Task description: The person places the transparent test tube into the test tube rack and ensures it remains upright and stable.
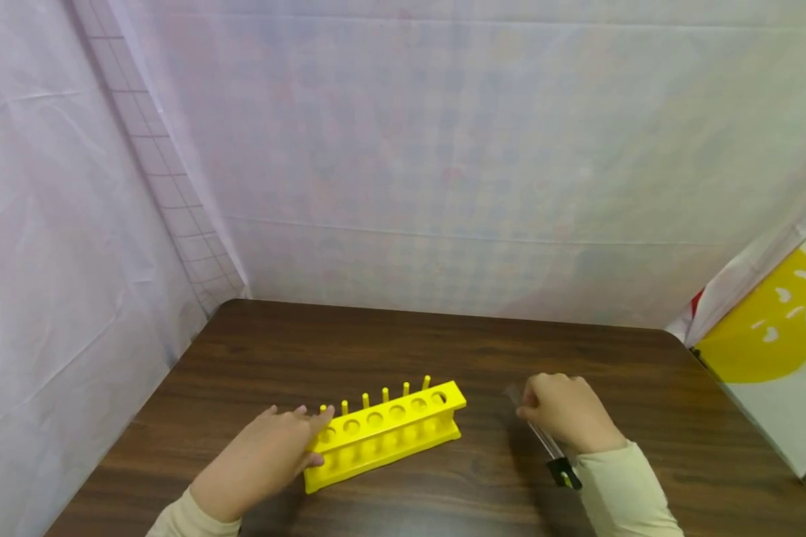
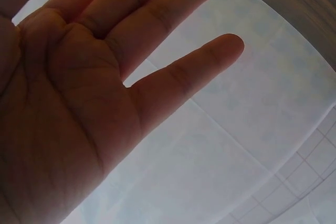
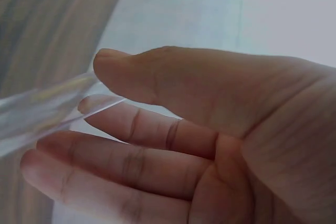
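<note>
L hand (image 1: 262, 455) lay on left end of yellow test-tube rack (image 1: 389, 429), fingers mostly straight, not clenched. R hand (image 1: 564, 410) pinched clear test tube (image 3: 42, 106) betw. thumb & index, to right of rack, well apart from holes. Risks (judgmt): tube could slip or twist, b/c smooth walls + fingertip-only hold; rack could skid or pivot if bumped, b/c only one end was steadied. Surface: dark wood-grain table (image 1: 476, 350), rounded far corners. Room: white sheet (image 1: 443, 149) hung behind, tile-pattern strip (image 1: 168, 175) at left, yellow print (image 1: 758, 343) at far right.
</note>
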Available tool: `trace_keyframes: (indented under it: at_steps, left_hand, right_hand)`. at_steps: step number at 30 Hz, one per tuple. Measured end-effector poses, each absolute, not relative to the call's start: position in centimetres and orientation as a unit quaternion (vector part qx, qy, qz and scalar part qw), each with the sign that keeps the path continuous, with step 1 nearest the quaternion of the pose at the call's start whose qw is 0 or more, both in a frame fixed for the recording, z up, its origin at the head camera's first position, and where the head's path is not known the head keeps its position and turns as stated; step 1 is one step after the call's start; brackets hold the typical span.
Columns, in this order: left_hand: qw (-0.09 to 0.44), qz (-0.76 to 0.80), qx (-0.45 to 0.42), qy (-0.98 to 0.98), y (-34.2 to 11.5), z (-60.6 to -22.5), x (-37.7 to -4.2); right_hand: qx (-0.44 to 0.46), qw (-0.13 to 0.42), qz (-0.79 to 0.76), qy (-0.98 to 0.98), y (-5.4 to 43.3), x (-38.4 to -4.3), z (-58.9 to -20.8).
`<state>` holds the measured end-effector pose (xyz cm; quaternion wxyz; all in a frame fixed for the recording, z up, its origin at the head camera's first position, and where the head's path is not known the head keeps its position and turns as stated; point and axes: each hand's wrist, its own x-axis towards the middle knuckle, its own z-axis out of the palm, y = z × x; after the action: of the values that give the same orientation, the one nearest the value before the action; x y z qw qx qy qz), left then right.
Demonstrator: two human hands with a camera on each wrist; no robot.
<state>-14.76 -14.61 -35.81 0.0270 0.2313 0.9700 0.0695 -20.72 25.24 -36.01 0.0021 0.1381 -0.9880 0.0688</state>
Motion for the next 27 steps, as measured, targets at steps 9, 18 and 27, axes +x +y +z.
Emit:
trace_keyframes:
  at_steps: [9,18,27]
  left_hand:
    - [0.031,0.069,0.229,0.971,-14.6,-35.9,-14.8]
    - [0.031,0.054,0.234,0.97,-14.6,-35.8,-14.9]
    - [0.037,0.064,0.229,0.971,-14.6,-35.7,-14.8]
  right_hand:
    - [0.148,0.034,0.114,-0.982,24.7,-19.3,-33.3]
    - [0.152,0.079,0.143,-0.975,24.0,-18.1,-31.8]
    - [0.166,0.119,0.139,-0.969,23.8,-17.4,-30.9]
